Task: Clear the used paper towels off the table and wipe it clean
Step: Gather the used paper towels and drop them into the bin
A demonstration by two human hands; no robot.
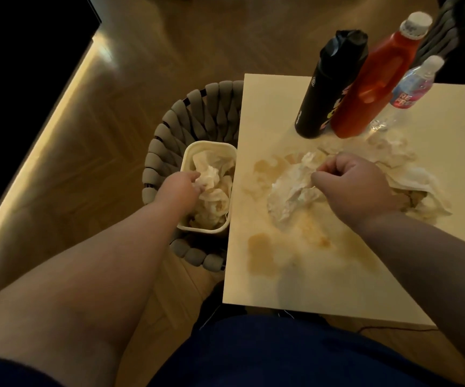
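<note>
On the cream table (337, 280) my right hand (354, 182) grips a crumpled white paper towel (289, 196) over brownish stains (262, 252). More stained used towels (418, 180) lie heaped behind and to the right of that hand. My left hand (181, 188) reaches down into a small cream bin (195, 148) left of the table, its fingers on the crumpled towels (214, 196) inside. Whether those fingers pinch a towel is hidden.
The bin stands inside a grey woven basket (197, 107) on the wooden floor. At the table's far side stand a black bottle (326, 90), a red bottle (370, 82) and a clear water bottle (410, 90). My dark-clothed lap is below the table's near edge.
</note>
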